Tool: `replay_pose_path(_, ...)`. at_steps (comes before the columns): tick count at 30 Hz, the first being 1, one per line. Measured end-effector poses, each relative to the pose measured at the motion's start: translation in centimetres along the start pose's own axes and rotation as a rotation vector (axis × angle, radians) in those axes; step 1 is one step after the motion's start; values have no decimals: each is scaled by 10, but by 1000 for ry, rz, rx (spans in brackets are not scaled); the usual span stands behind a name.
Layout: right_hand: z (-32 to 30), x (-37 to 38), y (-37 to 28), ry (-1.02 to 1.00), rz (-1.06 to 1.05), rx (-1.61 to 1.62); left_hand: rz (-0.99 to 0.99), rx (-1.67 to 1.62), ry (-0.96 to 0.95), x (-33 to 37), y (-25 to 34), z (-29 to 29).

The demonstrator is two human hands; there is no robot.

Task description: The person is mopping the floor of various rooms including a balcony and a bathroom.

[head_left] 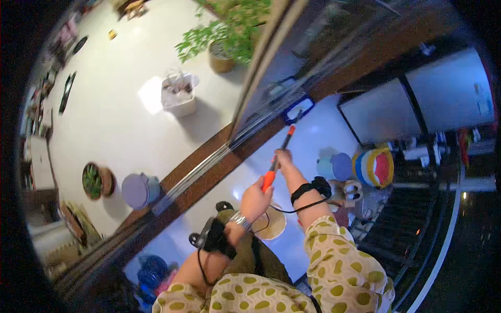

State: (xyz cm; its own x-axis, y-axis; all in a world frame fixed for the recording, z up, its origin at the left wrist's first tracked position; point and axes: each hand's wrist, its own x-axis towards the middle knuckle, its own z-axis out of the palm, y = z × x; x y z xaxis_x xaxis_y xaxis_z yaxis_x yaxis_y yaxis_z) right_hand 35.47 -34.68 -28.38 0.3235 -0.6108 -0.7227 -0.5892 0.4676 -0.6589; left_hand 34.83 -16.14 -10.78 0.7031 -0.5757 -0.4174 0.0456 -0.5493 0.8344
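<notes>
Both of my hands grip a long-handled cleaning tool with an orange and black handle. My left hand, with a metal watch on its wrist, wraps the thick orange end nearest me. Further up the handle, my right hand closes round the dark part. The tool's flat rectangular head, dark blue with a white middle, is beside the brown sill at the foot of a glass sliding door. Whether it touches the glass or the sill I cannot tell. A round pale tub stands close to my legs.
The door track crosses diagonally. Beyond it stand a potted plant, a white bin, a lidded purple bucket and a round planter. On the right are another lidded bucket and a colourful round container.
</notes>
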Motion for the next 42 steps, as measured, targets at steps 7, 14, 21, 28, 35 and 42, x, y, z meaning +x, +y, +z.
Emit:
replay_pose_path(7, -24, -3, 8, 17, -20, -50, 32, -30, -34, -10, -13, -9)
replay_pose_path(14, 70, -134, 54, -279, -58, -434, -66, -181, 64, -119, -103, -108)
replay_pose_path(21, 169, -293, 142, -561, 0, -819, -227, -298, 159, -304, -149, -217)
replay_pose_path(28, 230, -485, 251, -1067, 220, -851, -523, -310, 443, -526, -171, -267)
replay_pose_path(35, 252, -601, 265, -1459, 283, -1056, -688, -345, 726, -667, -129, -296)
replay_pose_path(42, 268, -634, 256, -1612, 546, -969, -467, 138, 1382, -675, -106, -291)
